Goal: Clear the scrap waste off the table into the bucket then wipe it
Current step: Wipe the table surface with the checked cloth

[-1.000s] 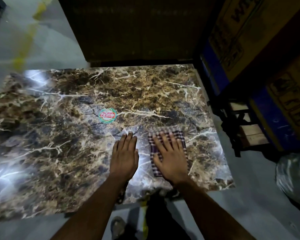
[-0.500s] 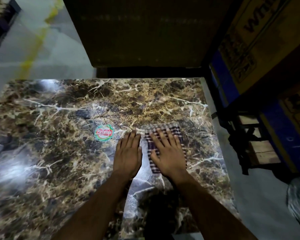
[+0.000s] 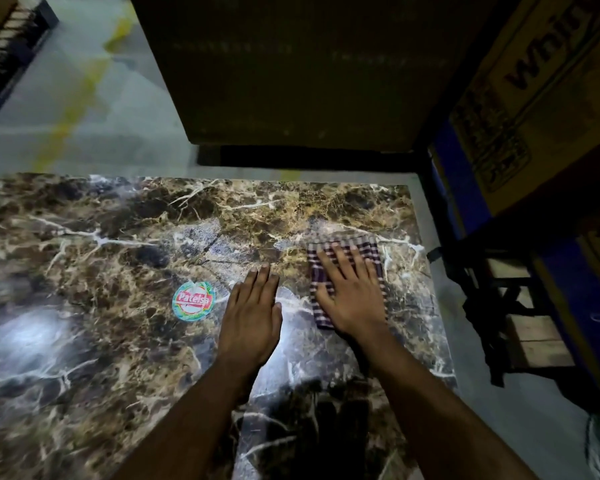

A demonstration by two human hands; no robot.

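Our checked cloth (image 3: 347, 271) lay flat on the right side of the marble surface (image 3: 84, 341), under our right hand (image 3: 352, 299), fingers straight and pressing. Our left hand (image 3: 252, 315) rested flat beside it, holding nothing. We saw no scraps, only a round sticker (image 3: 193, 301). We thought wiping was under way, with the left side still to do.

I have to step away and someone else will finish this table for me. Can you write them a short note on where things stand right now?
Left hand: flat on the bare table, fingers straight, holding nothing.
Right hand: flat on the checked cloth, pressing it to the table near the right edge.
Round sticker sits just left of the left hand.
Done: no loose scraps show on the tabletop.
Left: the wiping is under way; how much is already wiped cannot be told. The bucket is not in view.
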